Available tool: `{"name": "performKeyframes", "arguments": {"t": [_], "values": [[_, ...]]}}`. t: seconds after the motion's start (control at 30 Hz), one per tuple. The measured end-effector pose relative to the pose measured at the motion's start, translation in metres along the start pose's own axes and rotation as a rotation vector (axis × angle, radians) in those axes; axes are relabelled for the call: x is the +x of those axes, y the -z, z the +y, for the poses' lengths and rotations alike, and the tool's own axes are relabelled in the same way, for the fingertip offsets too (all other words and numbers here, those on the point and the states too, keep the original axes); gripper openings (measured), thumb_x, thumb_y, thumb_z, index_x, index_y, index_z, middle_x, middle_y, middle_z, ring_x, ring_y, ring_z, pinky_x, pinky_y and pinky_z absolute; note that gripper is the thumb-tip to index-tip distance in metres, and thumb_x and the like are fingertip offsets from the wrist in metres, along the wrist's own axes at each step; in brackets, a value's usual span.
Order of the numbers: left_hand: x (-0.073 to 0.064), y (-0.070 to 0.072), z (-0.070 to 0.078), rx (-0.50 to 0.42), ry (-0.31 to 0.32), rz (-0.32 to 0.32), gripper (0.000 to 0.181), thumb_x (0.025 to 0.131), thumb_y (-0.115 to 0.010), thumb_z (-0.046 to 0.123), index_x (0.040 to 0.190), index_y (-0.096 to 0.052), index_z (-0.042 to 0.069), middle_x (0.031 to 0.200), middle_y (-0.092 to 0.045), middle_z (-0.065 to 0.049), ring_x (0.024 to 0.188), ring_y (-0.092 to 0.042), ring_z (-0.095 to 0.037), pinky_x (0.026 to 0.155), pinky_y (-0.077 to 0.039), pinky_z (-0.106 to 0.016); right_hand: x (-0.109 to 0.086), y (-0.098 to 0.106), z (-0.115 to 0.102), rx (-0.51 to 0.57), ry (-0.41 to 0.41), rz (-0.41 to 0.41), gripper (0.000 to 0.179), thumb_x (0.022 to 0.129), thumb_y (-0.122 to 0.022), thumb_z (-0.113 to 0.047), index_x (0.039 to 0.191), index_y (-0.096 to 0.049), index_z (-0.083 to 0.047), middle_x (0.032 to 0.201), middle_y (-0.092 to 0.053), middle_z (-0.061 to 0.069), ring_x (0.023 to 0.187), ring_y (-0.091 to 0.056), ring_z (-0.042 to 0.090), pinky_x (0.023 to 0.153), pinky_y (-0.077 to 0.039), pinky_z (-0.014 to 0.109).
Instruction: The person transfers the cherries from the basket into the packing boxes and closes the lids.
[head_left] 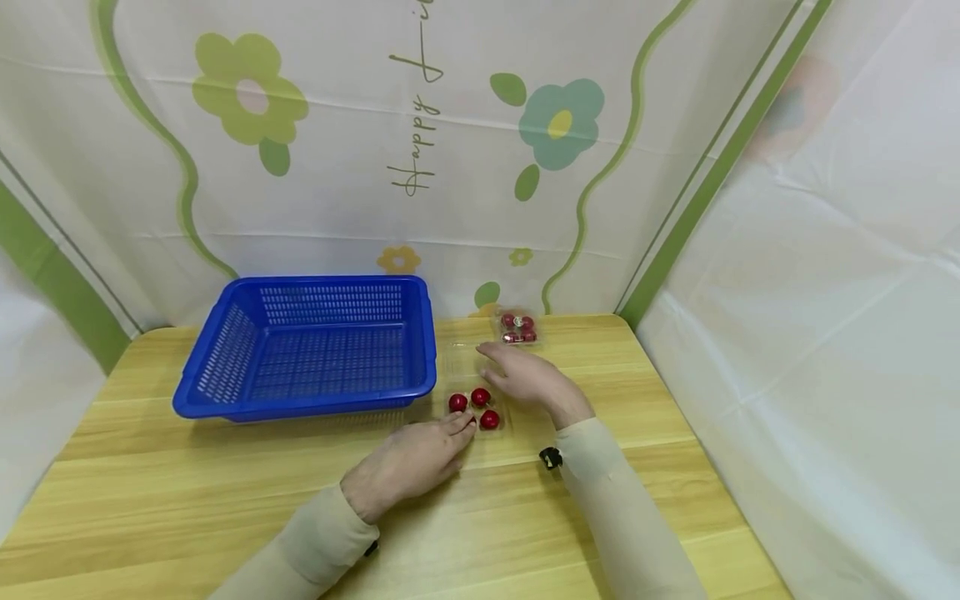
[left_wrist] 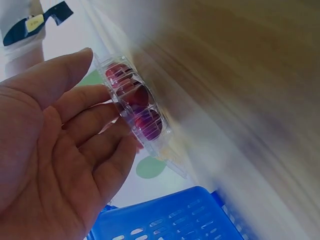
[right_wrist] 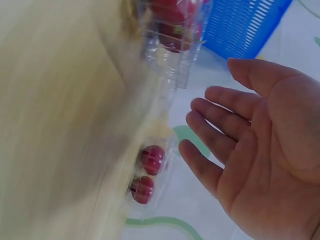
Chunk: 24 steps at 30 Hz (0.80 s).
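Observation:
An opened clear plastic clamshell box point(head_left: 504, 425) lies on the table right of the blue basket, its transparent lid point(head_left: 463, 358) folded back toward the wall. Small round red fruits point(head_left: 481, 397) sit in the box; one at the near left is mostly covered by my left hand point(head_left: 412, 462). The fingers of that hand reach over the box's near-left corner, and in the left wrist view they are loosely bent beside the box wall point(left_wrist: 145, 107). My right hand point(head_left: 528, 379) hovers by the lid's right side with fingers spread, holding nothing in the right wrist view.
A blue perforated plastic basket point(head_left: 307, 408) stands at the left back of the wooden table point(head_left: 225, 500). Behind my right hand, a second clear box point(head_left: 517, 325) with several red fruits rests near the back edge. A printed white cloth point(head_left: 337, 208) hangs behind.

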<state>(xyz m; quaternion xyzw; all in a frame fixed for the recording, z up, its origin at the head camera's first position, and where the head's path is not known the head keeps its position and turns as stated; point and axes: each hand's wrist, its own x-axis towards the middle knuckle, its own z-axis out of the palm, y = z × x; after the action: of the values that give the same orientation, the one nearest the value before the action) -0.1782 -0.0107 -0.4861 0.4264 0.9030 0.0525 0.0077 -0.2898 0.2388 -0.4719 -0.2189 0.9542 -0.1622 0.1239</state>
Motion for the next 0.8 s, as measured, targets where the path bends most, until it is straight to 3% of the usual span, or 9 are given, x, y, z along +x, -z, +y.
{"name": "performKeyframes", "arguments": {"t": [0.57,0.8], "values": [[-0.001,0.000,0.001,0.016,-0.005,0.016,0.055,0.113,-0.079,0.024,0.161,-0.068,-0.002,0.172,-0.066,-0.019,0.159,-0.067,-0.034,0.131,-0.058,-0.049,0.054,0.004,-0.007,-0.169,-0.051,-0.097,0.063,0.125,-0.052,-0.034,0.180,-0.044,-0.003,0.187,-0.045,0.019,0.177,-0.042,0.038,0.151,-0.031,0.051],[0.000,0.000,0.002,0.002,0.014,-0.002,0.056,0.115,-0.077,0.026,0.163,-0.066,0.000,0.174,-0.064,-0.017,0.160,-0.066,-0.033,0.132,-0.057,-0.048,0.111,-0.029,0.048,-0.202,-0.055,-0.134,0.069,0.120,-0.057,-0.049,0.178,-0.051,-0.012,0.185,-0.052,0.011,0.173,-0.050,0.033,0.148,-0.037,0.052]]}}
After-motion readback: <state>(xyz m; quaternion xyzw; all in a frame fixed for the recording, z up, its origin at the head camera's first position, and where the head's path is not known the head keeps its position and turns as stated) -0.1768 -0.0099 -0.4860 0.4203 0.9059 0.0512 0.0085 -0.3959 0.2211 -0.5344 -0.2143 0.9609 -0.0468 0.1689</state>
